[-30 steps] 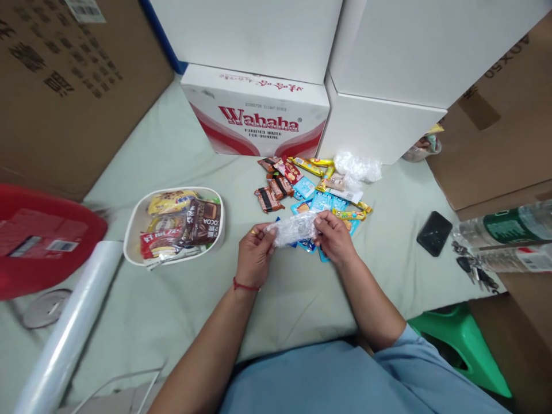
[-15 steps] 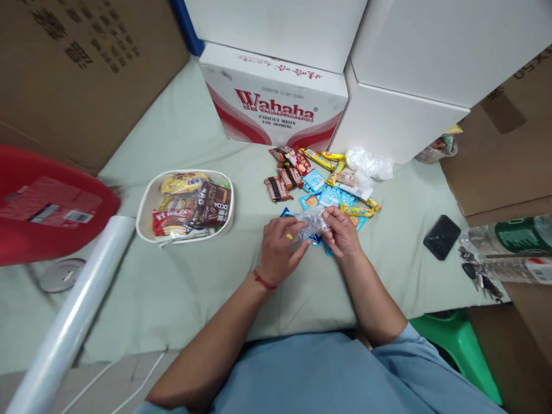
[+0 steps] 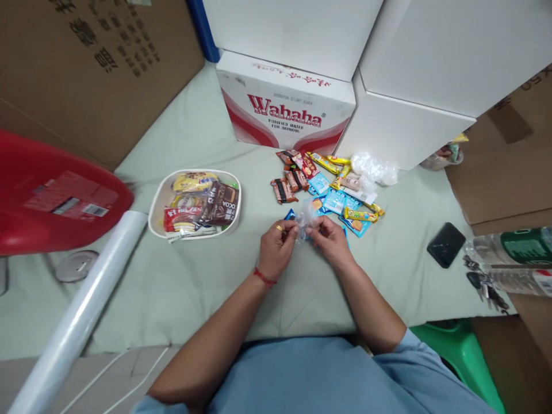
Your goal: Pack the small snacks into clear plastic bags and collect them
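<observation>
A crumpled cling-film wad is held between left hand and right hand. Both grips are clenched on it.

Blue shirt, red wrist cord

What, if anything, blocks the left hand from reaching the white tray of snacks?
Likely yes: only bare green cloth lies between the left hand and the white tray. However, it and the right hand both pinch a crumpled clear wrap, so it is not free to grasp.
</observation>
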A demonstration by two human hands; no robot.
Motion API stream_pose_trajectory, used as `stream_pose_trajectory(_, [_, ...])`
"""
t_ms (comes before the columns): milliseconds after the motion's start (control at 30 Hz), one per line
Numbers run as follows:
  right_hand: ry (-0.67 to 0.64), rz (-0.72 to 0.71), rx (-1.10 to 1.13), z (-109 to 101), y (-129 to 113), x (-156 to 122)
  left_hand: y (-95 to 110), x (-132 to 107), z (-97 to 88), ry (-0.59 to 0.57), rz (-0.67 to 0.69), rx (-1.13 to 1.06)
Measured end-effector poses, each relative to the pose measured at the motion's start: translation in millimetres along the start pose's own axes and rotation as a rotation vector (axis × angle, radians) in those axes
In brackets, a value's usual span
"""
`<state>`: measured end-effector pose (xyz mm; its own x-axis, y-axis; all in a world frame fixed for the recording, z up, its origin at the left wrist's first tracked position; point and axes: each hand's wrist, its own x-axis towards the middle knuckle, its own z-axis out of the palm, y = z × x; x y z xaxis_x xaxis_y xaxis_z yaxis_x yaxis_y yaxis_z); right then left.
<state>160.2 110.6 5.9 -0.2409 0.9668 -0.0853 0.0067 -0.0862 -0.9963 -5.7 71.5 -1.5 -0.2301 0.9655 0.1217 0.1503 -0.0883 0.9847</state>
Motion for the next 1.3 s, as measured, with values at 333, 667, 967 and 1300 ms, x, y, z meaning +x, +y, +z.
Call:
stream_pose_trajectory(333, [0.075, 0.132, 0.309, -11, -16, 6, -5, 15, -4.8, 0.099, -0.275, -0.545])
stream_pose_trajectory(667, [0.007, 0.101, 0.123, -3, -9, 3, -2, 7, -3.4, 0.169, -0.264, -0.188])
stream_pose_trajectory(967, [0.112, -0.032, -0.072, -5, -2, 1, 5, 3, -5.0, 0.142, -0.212, -0.02])
stream_pose_trajectory(1300, [-0.057, 0.144, 0.082, -38, -38, -6, 23, 7, -7.3, 0.001, -0.322, -0.287])
